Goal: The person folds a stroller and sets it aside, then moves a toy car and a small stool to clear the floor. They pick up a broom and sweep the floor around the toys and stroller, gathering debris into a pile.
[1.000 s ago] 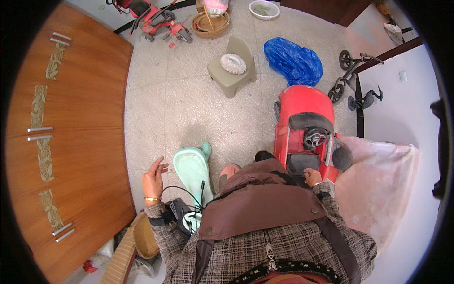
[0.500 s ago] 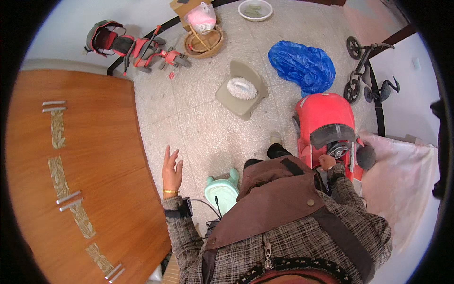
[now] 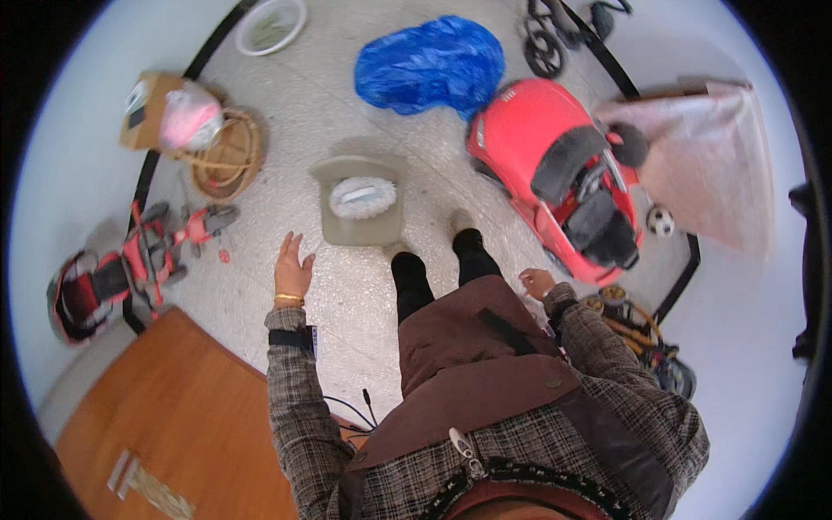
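Note:
My left hand (image 3: 293, 270) is raised over the floor, fingers stretched and apart, with nothing in it. Closest to it is a beige low-backed chair (image 3: 338, 230), on whose seat a fluffy white brush-like duster head (image 3: 362, 198) rests. On the other side, my right hand (image 3: 537, 282) hangs beside a red ride-on toy car (image 3: 529, 113), apart from it. Its fingers look loosely curled; whether anything is in them is hidden. A pale pinkish patterned thing (image 3: 536, 312) shows just below that hand, and I cannot tell whether the two touch.
A crumpled blue plastic sheet (image 3: 433, 65) lies ahead. At left are a red tricycle (image 3: 130, 264), a wicker basket (image 3: 234, 156), a cardboard box (image 3: 143, 113) and a wooden cabinet (image 3: 191, 416). At right are a small ball (image 3: 660, 220) and a yellowish wheeled toy (image 3: 633, 316). A white basin (image 3: 295, 26) stands far left.
My view and body have turned rightward, bringing the chair before my feet. My right hand has come away from the toy car. The green stool is out of sight; my left hand stays open.

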Demonstrator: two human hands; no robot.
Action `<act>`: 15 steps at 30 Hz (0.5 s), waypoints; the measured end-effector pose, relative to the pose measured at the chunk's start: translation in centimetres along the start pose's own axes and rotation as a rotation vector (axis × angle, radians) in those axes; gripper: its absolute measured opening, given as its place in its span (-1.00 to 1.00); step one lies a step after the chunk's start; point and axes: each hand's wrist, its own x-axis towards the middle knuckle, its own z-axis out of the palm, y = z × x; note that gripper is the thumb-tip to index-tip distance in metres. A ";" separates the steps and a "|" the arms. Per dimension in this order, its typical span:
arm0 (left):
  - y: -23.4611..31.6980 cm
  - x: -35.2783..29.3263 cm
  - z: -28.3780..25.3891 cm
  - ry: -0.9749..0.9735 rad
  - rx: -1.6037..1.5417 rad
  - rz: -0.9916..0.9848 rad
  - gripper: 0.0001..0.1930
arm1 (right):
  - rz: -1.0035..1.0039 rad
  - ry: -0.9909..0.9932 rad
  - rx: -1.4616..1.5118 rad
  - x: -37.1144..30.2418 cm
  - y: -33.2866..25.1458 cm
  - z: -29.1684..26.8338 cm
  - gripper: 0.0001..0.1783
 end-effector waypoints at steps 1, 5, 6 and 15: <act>-0.5 2.2 1.2 -0.020 0.012 0.013 -0.43 | -0.012 -0.022 -0.066 -0.4 0.0 1.8 -0.72; -0.3 9.7 6.0 -0.022 0.128 0.002 -0.28 | 0.048 0.043 -0.183 0.9 1.0 6.7 -0.69; -0.3 11.2 6.9 0.000 0.151 0.005 -0.25 | 0.071 0.069 -0.234 1.8 1.5 7.4 -0.67; 1.0 18.8 12.4 -0.076 0.291 0.190 -0.14 | 0.278 0.650 0.101 13.4 10.7 1.1 -0.58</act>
